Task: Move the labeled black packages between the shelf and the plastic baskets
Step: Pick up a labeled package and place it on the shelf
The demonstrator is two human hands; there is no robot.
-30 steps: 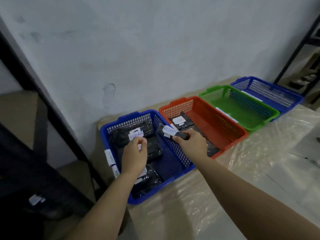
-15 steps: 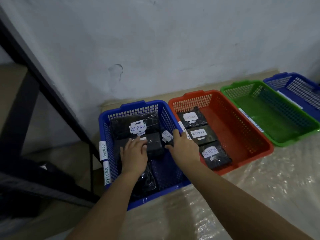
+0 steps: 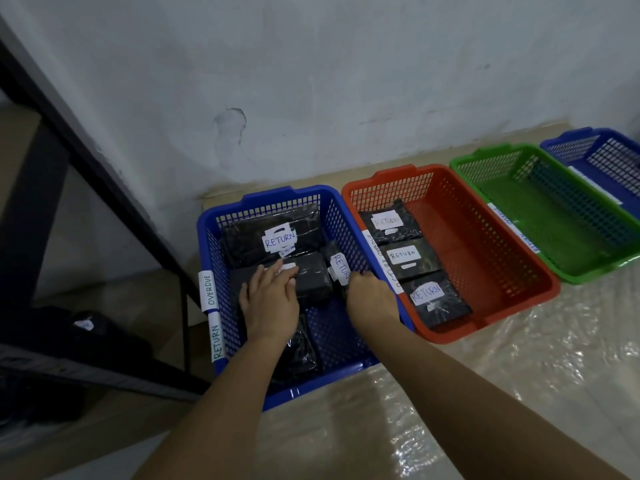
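A blue basket [image 3: 290, 193] tagged OVERDUE and RETURN holds several black packages. The rear black package [image 3: 242, 242] carries a RETURN label. My left hand [image 3: 270, 301] lies flat, fingers straight, on the middle black package [image 3: 313, 280]. My right hand [image 3: 371, 299] grips a labelled black package [image 3: 337, 268] that stands on edge against the basket's right wall. Another black package [image 3: 301, 355] lies under my left wrist. The red basket [image 3: 381, 174] beside it holds three black packages [image 3: 412, 254] in a row, each labelled RETURN.
A green basket [image 3: 485, 157] and a second blue basket [image 3: 571, 136] stand in line to the right, along the white wall. Clear plastic sheet [image 3: 485, 375] covers the tabletop. A black shelf frame [image 3: 104, 168] slants past the table's left edge, with dark items [image 3: 83, 327] on a lower shelf.
My right hand has brought its labelled package down from above the rim into the blue basket. My left hand went from holding a label to lying flat on the middle package.
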